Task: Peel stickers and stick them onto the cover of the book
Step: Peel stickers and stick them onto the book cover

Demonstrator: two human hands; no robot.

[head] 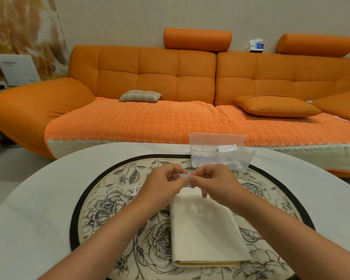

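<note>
Above the far end of the book (206, 229), which lies flat at the middle of the table (38, 199), the left hand (162, 186) and the right hand (212, 182) both pinch one small sticker (184, 176). It looks thin, light and floppy; holding only its edge seems safest.

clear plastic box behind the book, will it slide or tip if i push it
The clear plastic box looks thin-walled and holds only a few paper bits, so it is probably light and quick to slide. Its lid stands open and upright, so a push high up may tip it backward.
</note>
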